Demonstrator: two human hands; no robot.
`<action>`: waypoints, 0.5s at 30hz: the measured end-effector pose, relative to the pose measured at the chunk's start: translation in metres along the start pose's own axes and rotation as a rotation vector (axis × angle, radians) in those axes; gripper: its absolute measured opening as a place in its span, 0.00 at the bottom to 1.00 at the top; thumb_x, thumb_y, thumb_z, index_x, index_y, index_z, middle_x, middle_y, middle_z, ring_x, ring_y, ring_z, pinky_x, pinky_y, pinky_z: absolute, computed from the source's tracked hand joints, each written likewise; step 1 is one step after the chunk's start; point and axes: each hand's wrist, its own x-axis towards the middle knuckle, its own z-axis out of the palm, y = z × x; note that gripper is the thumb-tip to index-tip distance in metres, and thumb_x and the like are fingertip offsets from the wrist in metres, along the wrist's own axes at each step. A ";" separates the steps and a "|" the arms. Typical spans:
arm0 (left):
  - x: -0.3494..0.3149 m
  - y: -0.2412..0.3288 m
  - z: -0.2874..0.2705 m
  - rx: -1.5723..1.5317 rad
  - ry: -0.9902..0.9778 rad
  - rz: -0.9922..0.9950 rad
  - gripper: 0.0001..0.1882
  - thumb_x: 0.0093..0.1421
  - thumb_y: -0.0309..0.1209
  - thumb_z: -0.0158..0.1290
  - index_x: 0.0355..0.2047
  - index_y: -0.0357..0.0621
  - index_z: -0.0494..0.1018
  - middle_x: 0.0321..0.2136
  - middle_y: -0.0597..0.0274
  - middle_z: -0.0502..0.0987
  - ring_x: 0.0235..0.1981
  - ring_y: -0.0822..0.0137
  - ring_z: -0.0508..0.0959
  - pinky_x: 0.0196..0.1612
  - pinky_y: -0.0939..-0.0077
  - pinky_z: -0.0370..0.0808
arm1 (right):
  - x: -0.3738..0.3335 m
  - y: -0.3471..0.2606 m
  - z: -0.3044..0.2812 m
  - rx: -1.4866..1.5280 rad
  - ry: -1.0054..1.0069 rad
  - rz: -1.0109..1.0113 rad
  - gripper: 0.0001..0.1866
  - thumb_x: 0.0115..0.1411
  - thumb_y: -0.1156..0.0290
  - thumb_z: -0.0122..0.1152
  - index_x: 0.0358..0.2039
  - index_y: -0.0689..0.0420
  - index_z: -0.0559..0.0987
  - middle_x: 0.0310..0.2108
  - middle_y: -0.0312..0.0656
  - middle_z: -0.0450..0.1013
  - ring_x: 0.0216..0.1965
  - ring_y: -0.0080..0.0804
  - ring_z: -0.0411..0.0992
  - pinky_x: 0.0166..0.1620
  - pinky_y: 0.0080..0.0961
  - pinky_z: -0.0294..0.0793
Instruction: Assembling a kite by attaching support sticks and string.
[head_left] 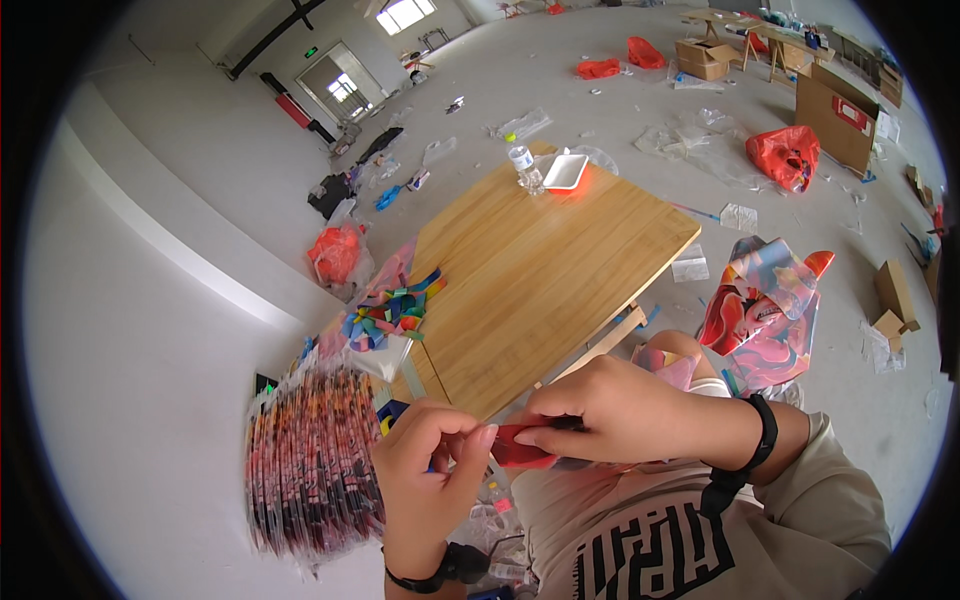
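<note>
Close to my body, at the near edge of the wooden table, my two hands work together. My right hand [590, 410] pinches a small, glossy red piece [520, 452] between thumb and fingers. Its exact kind is hard to make out. Beside its left end, my left hand [432, 465] is closed with thumb and forefinger together; whatever lies between those fingertips is too small to name. A colourful printed sheet [765, 315] hangs to the right of my knee. Whether the red piece belongs to it is hidden behind my hand and forearm.
On the wooden table [540, 270] are a water bottle [525, 168], a white-lined red tray [566, 173] and bright ribbon-like strips [390, 315]. Bagged printed packs [312, 460] are stacked at left. Cartons [838, 120], a red bag [785, 157] and plastic scraps litter the floor.
</note>
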 end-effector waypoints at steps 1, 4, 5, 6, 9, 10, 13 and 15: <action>-0.001 -0.002 0.001 0.059 0.013 0.022 0.06 0.59 0.20 0.55 0.25 0.36 0.72 0.22 0.63 0.71 0.20 0.77 0.68 0.22 0.82 0.62 | 0.000 0.000 0.000 -0.006 0.009 -0.008 0.09 0.60 0.64 0.62 0.30 0.56 0.80 0.19 0.47 0.74 0.22 0.49 0.74 0.27 0.39 0.72; -0.004 -0.005 0.007 0.152 0.078 0.070 0.06 0.60 0.21 0.54 0.25 0.36 0.72 0.23 0.62 0.72 0.20 0.76 0.69 0.22 0.82 0.62 | 0.000 0.000 0.000 -0.028 0.034 -0.007 0.09 0.60 0.64 0.62 0.30 0.57 0.80 0.19 0.48 0.74 0.22 0.49 0.74 0.28 0.39 0.72; -0.004 -0.007 0.009 0.188 0.128 0.094 0.06 0.60 0.22 0.55 0.25 0.36 0.72 0.23 0.62 0.72 0.20 0.75 0.69 0.22 0.81 0.63 | 0.000 -0.001 -0.001 -0.029 0.035 -0.009 0.09 0.60 0.64 0.62 0.30 0.57 0.80 0.19 0.48 0.74 0.22 0.49 0.74 0.28 0.39 0.72; -0.003 -0.010 0.009 0.188 0.128 0.096 0.06 0.60 0.22 0.55 0.25 0.36 0.72 0.23 0.62 0.72 0.20 0.75 0.69 0.22 0.81 0.63 | 0.000 -0.002 -0.002 -0.019 0.026 -0.013 0.09 0.60 0.64 0.62 0.30 0.57 0.80 0.19 0.48 0.74 0.22 0.49 0.74 0.28 0.39 0.72; 0.000 -0.015 0.006 0.115 0.144 0.183 0.05 0.58 0.22 0.58 0.26 0.38 0.73 0.22 0.61 0.73 0.18 0.74 0.69 0.19 0.81 0.62 | 0.000 -0.003 -0.003 -0.008 0.007 -0.014 0.09 0.60 0.64 0.63 0.30 0.57 0.80 0.20 0.48 0.74 0.22 0.49 0.74 0.28 0.38 0.72; -0.001 -0.010 0.006 0.145 0.098 0.173 0.06 0.59 0.21 0.56 0.25 0.37 0.72 0.21 0.60 0.73 0.18 0.70 0.70 0.19 0.78 0.63 | -0.001 -0.004 -0.003 -0.010 -0.001 -0.003 0.09 0.60 0.64 0.63 0.30 0.57 0.80 0.20 0.48 0.74 0.22 0.48 0.74 0.28 0.38 0.72; -0.002 -0.008 0.012 0.208 0.087 0.202 0.06 0.59 0.21 0.54 0.24 0.36 0.71 0.21 0.58 0.71 0.18 0.64 0.70 0.20 0.74 0.64 | -0.001 -0.004 -0.002 0.000 0.004 -0.002 0.09 0.60 0.65 0.62 0.30 0.57 0.80 0.19 0.48 0.73 0.22 0.49 0.74 0.28 0.38 0.72; -0.003 -0.013 0.014 0.243 0.125 0.241 0.06 0.59 0.21 0.54 0.24 0.36 0.70 0.21 0.57 0.71 0.18 0.62 0.70 0.21 0.73 0.65 | -0.001 -0.003 0.000 -0.006 0.007 -0.005 0.09 0.60 0.65 0.62 0.30 0.57 0.80 0.19 0.48 0.73 0.22 0.49 0.74 0.28 0.38 0.72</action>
